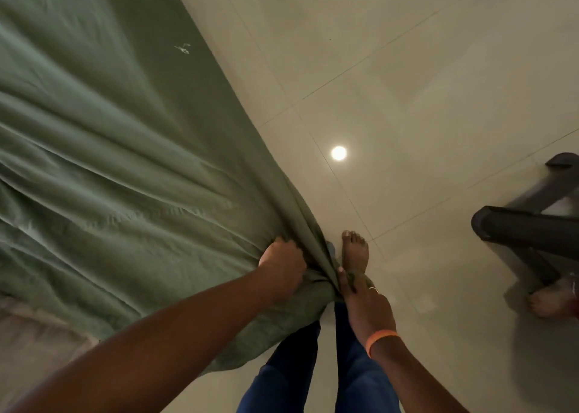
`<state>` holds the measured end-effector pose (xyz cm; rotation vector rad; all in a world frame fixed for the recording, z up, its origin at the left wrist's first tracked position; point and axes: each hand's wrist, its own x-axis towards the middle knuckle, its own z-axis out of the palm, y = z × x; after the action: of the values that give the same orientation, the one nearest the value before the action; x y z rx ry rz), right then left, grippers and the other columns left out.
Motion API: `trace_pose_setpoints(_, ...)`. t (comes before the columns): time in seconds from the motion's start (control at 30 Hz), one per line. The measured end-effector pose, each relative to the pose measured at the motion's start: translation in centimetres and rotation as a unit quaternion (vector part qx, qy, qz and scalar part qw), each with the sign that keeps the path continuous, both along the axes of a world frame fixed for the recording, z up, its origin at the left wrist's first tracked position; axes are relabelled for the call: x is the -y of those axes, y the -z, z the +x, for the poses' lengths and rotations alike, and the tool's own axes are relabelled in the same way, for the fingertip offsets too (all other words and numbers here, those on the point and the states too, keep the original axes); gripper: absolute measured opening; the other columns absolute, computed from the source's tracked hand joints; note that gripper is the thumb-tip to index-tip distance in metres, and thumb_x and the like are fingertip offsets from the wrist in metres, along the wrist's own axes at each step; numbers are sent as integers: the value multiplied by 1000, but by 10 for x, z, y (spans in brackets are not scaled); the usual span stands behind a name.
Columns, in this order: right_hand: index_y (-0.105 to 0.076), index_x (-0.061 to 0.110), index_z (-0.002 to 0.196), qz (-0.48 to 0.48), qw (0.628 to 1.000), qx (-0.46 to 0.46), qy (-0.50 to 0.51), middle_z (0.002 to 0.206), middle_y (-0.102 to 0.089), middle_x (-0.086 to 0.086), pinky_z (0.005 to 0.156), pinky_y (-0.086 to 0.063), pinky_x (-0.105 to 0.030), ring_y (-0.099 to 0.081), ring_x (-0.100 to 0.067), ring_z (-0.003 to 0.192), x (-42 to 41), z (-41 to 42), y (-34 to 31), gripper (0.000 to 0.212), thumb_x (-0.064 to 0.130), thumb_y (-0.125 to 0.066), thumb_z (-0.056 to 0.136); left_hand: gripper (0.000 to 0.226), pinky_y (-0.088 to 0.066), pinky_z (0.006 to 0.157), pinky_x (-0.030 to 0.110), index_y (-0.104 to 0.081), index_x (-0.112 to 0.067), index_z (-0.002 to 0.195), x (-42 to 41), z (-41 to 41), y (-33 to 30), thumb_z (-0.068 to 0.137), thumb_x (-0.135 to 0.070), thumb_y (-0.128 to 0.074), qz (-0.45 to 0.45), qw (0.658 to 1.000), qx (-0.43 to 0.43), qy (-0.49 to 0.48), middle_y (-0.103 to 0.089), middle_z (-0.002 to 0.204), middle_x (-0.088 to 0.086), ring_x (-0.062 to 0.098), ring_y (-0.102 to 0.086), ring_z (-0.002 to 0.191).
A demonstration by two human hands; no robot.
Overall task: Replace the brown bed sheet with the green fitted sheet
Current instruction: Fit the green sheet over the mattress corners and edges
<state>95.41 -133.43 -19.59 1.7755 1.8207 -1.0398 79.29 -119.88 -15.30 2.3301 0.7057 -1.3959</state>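
Both hands, left hand [282, 264] and right hand [360, 290], grip the green fitted sheet's [109, 146] bunched corner beside open tiled floor [407, 83].

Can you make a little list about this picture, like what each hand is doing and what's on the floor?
left hand: grips a bunch of the green sheet
right hand: pinches the sheet's corner, lower down
sheet: spread over the bed, pulled into folds toward the hands
floor: pale tiles with a bright light reflection
bare foot: beside the sheet corner
wristband: orange, on right wrist
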Motion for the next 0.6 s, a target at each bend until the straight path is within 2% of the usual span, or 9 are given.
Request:
trace_pose_setpoints(0.03, -57, 15, 137, 5, 1000, -2, 4, 102, -66, -18, 39, -47, -34, -63, -34, 57, 3, 1, 1, 89, 2, -84, 53, 42, -40, 98, 40, -61, -17, 129, -2, -1, -1, 101, -40, -40, -5, 1000, 2, -4, -58, 131, 7, 27, -51, 120)
trace_pose_setpoints(0.1, -62, 14, 132, 37, 999, -1, 3, 90, -66, -14, 37, -45, -31, -61, -30, 54, 7, 3, 3, 89, 4, -87, 47, 43, -44, 94, 38, -65, -17, 123, -8, 1, -1, 98, -43, -41, -20, 1000, 2, -9, -62, 126, 6, 26, -56, 116)
trace_pose_setpoints(0.17, -65, 16, 129, 54, 999, -6, 2, 82, -62, -10, 36, -41, -29, -58, -26, 50, 4, 4, -3, 82, 12, -88, 50, 50, -45, 95, 38, -66, -16, 121, -16, 5, 1, 97, -49, -38, -31, 999, -4, -1, -64, 123, 7, 27, -58, 115)
trace_pose_setpoints(0.2, -65, 17, 128, 64, 998, -11, 0, 80, -61, -8, 37, -40, -29, -57, -24, 50, 1, 4, -7, 72, 21, -85, 58, 55, -44, 97, 39, -65, -16, 122, -19, 6, 1, 96, -53, -34, -39, 999, -15, 5, -64, 123, 8, 27, -59, 115)
trace_pose_setpoints(0.27, -64, 19, 129, 80, 996, -33, 12, 82, -60, -5, 43, -42, -29, -58, -22, 57, 0, 5, -12, 53, 39, -59, 81, 65, -43, 99, 39, -64, -14, 124, -25, 8, 5, 95, -61, -30, -58, 997, -40, 8, -63, 125, 9, 28, -58, 116)
trace_pose_setpoints(0.3, -62, 20, 131, 72, 996, -41, 25, 86, -60, -4, 48, -43, -30, -58, -22, 63, 3, 4, -15, 52, 42, -45, 87, 69, -44, 99, 38, -64, -13, 124, -28, 8, 6, 94, -64, -29, -63, 997, -53, 7, -63, 126, 10, 28, -59, 117)
trace_pose_setpoints(0.4, -56, 22, 136, 87, 994, -41, 54, 93, -56, -4, 54, -44, -31, -56, -22, 70, 11, -1, -11, 52, 45, -31, 96, 76, -47, 92, 37, -63, -10, 124, -35, 10, 7, 90, -70, -33, -82, 992, -92, 1, -63, 125, 9, 29, -60, 116)
trace_pose_setpoints(0.5, -61, 18, 132, 79, 993, -29, 88, 93, -58, -5, 55, -51, -34, -59, -24, 70, 15, -19, -19, 50, 41, -35, 95, 71, -46, 98, 36, -61, -10, 129, -35, 11, 5, 90, -65, -39, -82, 989, -127, -13, -61, 130, 9, 28, -58, 119)
trace_pose_setpoints(0.6, -74, 16, 113, 87, 985, -11, 149, 88, -67, -6, 63, -56, -39, -65, -30, 74, -4, -47, -32, 31, 26, -64, 86, 56, -45, 98, 33, -57, -13, 133, -36, 12, -11, 91, -47, -48, -80, 986, -143, -28, -57, 135, 7, 26, -56, 122)
